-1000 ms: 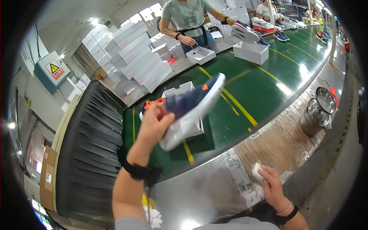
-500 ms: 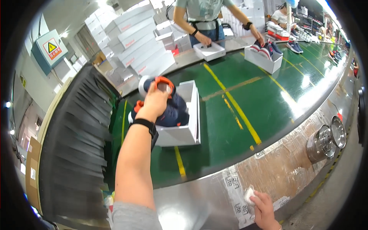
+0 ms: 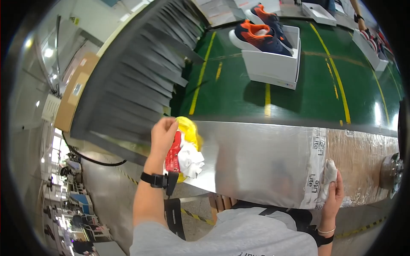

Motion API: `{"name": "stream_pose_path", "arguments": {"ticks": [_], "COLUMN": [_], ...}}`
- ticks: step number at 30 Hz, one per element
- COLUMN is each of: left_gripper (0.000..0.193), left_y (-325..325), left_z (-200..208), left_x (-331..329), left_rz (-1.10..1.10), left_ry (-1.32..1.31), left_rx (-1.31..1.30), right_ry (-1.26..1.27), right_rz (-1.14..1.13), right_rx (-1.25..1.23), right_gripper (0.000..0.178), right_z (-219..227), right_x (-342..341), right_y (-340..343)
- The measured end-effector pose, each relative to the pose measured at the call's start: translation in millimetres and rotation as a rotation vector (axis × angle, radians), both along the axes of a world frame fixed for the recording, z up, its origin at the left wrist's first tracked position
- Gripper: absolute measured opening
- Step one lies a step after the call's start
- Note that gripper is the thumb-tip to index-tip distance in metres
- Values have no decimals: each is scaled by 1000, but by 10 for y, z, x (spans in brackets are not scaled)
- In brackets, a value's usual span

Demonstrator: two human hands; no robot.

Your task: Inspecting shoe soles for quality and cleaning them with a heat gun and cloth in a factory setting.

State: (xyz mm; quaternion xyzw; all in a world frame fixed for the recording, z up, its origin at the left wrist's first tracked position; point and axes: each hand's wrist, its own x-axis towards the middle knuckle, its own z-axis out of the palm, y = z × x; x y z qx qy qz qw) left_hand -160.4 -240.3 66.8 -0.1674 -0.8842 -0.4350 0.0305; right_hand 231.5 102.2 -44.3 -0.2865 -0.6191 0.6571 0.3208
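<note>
My left hand is at the left end of the metal ledge, its fingers pinched together against a crumpled yellow cloth or bag. Whether they grip it is hidden. Beside that hand lie a red packet and a crumpled white cloth. My right hand is closed around a white cloth, low over the plastic-wrapped part of the ledge. Farther off, a pair of navy and orange sneakers rests in a white shoebox, heels over its left side; neither hand touches them.
The green belt with yellow lines runs beyond the metal ledge. Dark strip curtains hang at the left. A steel container stands at the right end. Another person's arm reaches toward a second shoebox at the far right.
My left hand has let go of the sneakers and come back to the yellow, red and white bundle. My view has turned down and left. The right hand still holds the white cloth.
</note>
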Motion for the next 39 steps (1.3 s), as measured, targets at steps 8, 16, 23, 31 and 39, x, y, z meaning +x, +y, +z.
{"name": "stream_pose_path", "arguments": {"ticks": [8,16,23,31,39], "left_gripper": [48,95,87,48,43], "left_y": [-942,-599,-864,-1170,-902], "left_z": [-852,-1078,-1088,-763,-361], "left_x": [302,209,29,96,286], "left_rz": [359,486,458,353,251], "left_ry": [-36,-158,-289,-683,-337], "left_rx": [-470,-866,-648,626,468], "right_ry": [64,29,52,70,87], "right_rz": [-47,-101,-103,-87,-98], "right_rx": [-55,11,30,31,26], "right_gripper": [40,41,41,41,40], "right_z": [-8,51,34,68,125], "right_x": [135,341,384,381,375], "right_y": [-210,-380,-430,-471,-539]}}
